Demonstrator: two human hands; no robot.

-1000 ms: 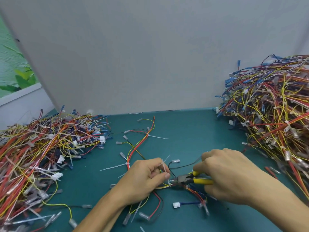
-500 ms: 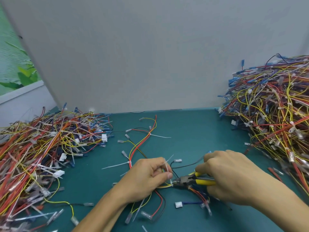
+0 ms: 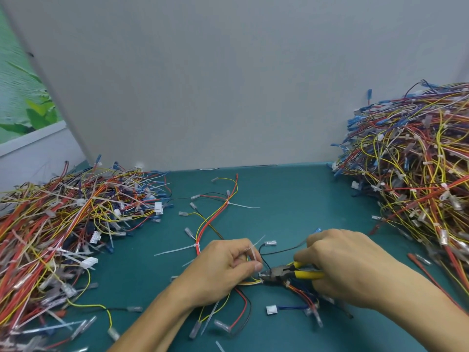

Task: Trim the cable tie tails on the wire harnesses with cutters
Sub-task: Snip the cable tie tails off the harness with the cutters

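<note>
Teal matting covers the bench (image 3: 291, 199), and its layout reads as a sorting flow: at three o'clock a tall heap of harnesses (image 3: 416, 179) shows ties that mostly look clipped short, while at nine o'clock a flatter heap (image 3: 71, 224) bristles with long pale tails, so I judge one side to be finished stock and the other work waiting. Between them, from twelve o'clock down to centre, a single harness (image 3: 215, 217) lies stretched out, probably so each tie can be reached in turn; two uncut tails jut from it, one near twelve o'clock (image 3: 243, 206) and one at about ten o'clock of the hands (image 3: 175, 249). At six o'clock the left hand (image 3: 223, 270) is curled closed around the wire bundle, thumb and forefinger pinching it beside a tie whose pale tail (image 3: 255, 246) sticks up past the knuckles, apparently to steady the bundle and present the tail. Just to its three o'clock, the right hand (image 3: 347, 265) is wrapped closed around the yellow handles of the cutters (image 3: 284, 271), whose dark nose points toward nine o'clock and sits almost touching the left thumb, seemingly at the tie head; whether the blades have closed is too small to tell. With fingertips that near, a slip looks like the main risk.
</note>
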